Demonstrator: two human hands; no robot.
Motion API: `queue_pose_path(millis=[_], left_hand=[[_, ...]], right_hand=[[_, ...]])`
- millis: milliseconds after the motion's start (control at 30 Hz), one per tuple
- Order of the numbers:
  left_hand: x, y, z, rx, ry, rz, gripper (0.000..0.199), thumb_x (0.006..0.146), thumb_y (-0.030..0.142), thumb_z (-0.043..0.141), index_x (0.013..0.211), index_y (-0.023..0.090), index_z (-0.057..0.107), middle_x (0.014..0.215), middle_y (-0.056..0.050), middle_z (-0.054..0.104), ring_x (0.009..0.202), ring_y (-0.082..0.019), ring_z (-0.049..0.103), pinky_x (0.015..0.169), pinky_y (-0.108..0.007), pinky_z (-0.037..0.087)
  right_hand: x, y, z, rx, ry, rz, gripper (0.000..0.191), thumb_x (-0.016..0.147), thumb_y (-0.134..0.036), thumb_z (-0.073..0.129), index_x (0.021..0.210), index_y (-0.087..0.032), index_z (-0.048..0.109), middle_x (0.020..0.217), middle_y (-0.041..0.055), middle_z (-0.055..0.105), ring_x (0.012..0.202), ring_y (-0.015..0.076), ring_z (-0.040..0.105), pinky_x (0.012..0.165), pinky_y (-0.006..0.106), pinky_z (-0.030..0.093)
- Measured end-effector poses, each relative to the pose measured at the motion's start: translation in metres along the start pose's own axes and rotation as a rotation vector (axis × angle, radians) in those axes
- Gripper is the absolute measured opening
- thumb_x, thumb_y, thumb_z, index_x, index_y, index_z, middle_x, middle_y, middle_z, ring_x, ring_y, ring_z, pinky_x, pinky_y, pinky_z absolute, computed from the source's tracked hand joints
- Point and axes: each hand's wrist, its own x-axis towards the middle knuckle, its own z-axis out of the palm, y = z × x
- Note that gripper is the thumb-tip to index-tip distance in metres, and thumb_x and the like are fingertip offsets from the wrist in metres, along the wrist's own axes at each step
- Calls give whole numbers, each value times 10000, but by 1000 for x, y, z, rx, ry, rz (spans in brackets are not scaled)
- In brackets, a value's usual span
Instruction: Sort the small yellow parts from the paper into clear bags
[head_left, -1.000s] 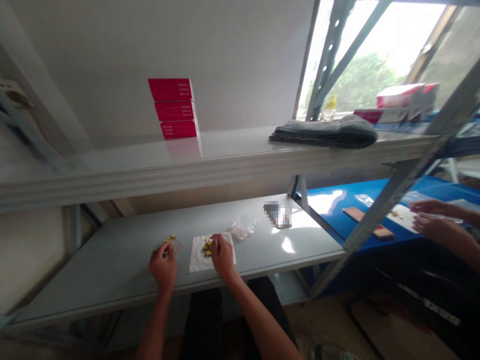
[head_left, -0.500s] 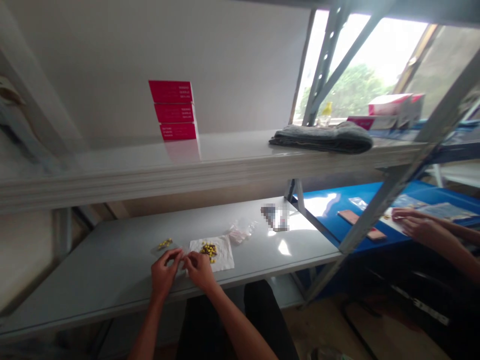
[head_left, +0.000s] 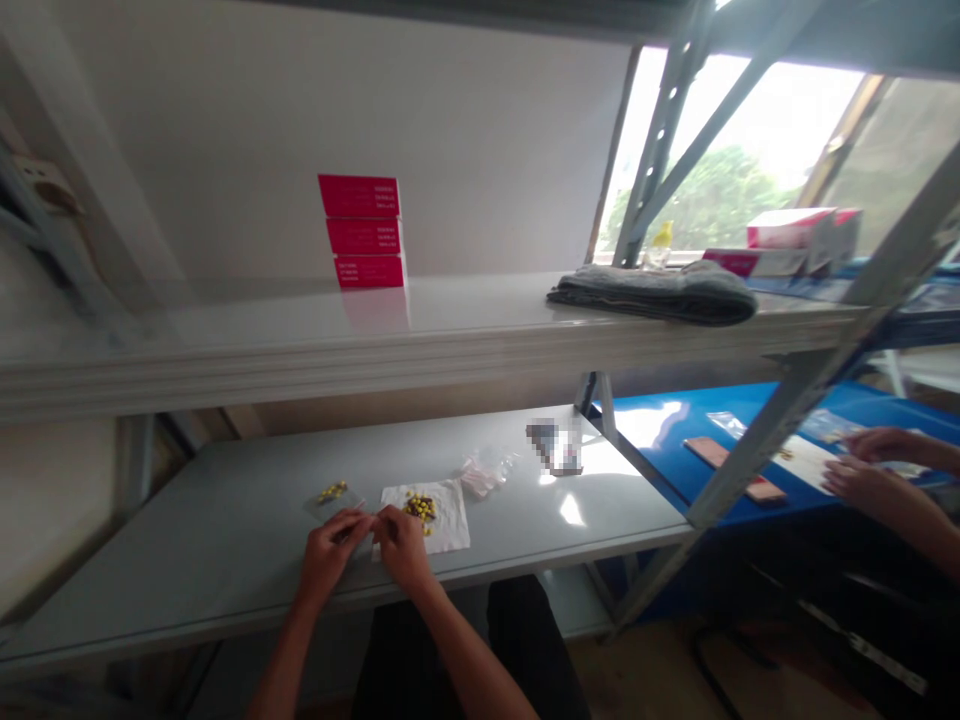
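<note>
1. Head view: I see the left hand (head_left: 328, 548) and the right hand (head_left: 403, 548) brought together, fingers curled, thumb and fingertips of each drawn into a near-closed pinch, tips meeting or almost so. Whether either has hold of anything small, I cannot tell.
2. Small yellow-and-dark pieces (head_left: 421, 509) lie in a loose heap just beyond the right hand, on a white cloth (head_left: 453, 525) that spreads out to that hand's right.
3. I judge each piece light, hard and smooth, likely to roll or skid under a fingertip. I'd take hold across its sides with thumb and forefinger, at the edge of the heap, pressing gently.
4. Soft and creased, the cloth looks likely to drag if rubbed.
5. Beyond the left hand, a smaller yellow group (head_left: 332, 491) rests with a clear film (head_left: 321, 507); in it or on it, I cannot tell.
6. Farther off, right of the right hand, lies crumpled clear plastic (head_left: 484, 473). I expect it nearly weightless, limp and clingy, best held by a corner.
7. For looks, the pieces show bright yellow among dark brown and seem roundish; their exact shape is too small to make out.
</note>
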Motion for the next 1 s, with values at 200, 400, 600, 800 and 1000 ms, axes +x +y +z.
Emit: queue_pose_path(millis=[200, 400, 600, 800, 1000], left_hand=[[0, 0, -3, 29, -130, -24, 343, 711, 542, 740, 789, 213, 805, 839, -74, 780, 843, -287, 722, 801, -383, 593], [2, -7, -2, 123, -66, -19, 325, 684, 526, 703, 681, 206, 756, 700, -66, 746, 670, -271, 691, 623, -344, 575], [-2, -2, -1, 148, 110, -76, 338, 717, 522, 667, 695, 190, 719, 610, -38, 684, 571, -242, 652, 571, -345, 546], [-2, -7, -3, -9, -49, 62, 324, 760, 512, 696, 699, 194, 703, 802, -54, 698, 878, -265, 683, 854, -368, 550], [4, -10, 9, -52, 59, -55, 558, 870, 657, 512, 1155, 205, 672, 1184, -120, 688, 1183, -274, 614, 1057, -433, 453]], right_hand=[[0, 1, 1, -45, 30, 31, 281, 904, -227, 489, 625, -200, 507, 550, -46, 460, 533, 114, 410, 522, 222, 271], [-1, 4, 5, -205, 22, 62, 218, 865, -150, 529, 654, -201, 544, 563, -45, 485, 528, 113, 433, 519, 238, 248], [-1, 5, 7, -217, 145, 75, 201, 745, -125, 564, 604, -216, 454, 552, -59, 449, 524, 113, 442, 542, 227, 303], [-1, 3, 4, -33, 148, -3, 161, 749, -142, 564, 894, -208, 544, 791, -16, 604, 578, 119, 531, 547, 211, 393], [-2, -7, -4, 72, 28, -68, 183, 896, -204, 466, 873, -205, 648, 927, 51, 683, 675, 142, 598, 551, 216, 422]])
